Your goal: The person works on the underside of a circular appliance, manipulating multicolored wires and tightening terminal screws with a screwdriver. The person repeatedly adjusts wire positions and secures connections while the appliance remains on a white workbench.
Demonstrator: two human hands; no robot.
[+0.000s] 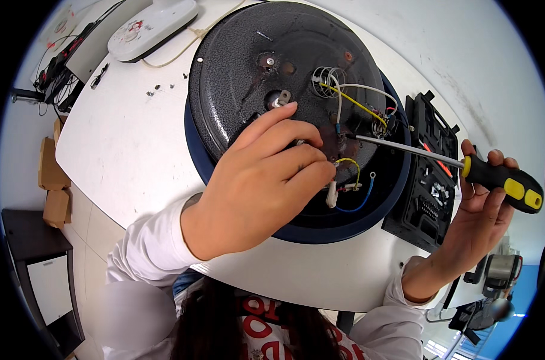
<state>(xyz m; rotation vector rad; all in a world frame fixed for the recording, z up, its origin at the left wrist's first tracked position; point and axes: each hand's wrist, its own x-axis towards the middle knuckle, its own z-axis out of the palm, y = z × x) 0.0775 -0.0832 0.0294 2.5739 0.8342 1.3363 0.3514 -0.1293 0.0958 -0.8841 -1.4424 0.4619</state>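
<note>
At the left of the white table (pixel 116 138), small screws (pixel 157 87) lie loose. To their right, the dark speckled round base (pixel 236 66) sits over a blue round shell (pixel 320 233). Across its near part lies the left hand (pixel 266 171), fingers half bent, index fingertip beside a metal bracket (pixel 284 97); any hold is hidden. Farther right, a screwdriver (pixel 487 174) points its tip left at the base, near loose wires (pixel 364 109); beyond its shaft's near side sits an open black tool case (pixel 413 207). Rightmost, the right hand (pixel 478 219) has its fingers curled around the screwdriver's handle.

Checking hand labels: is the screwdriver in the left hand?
No: the right hand holds the screwdriver, while the left hand is over the round black metal part.
</note>
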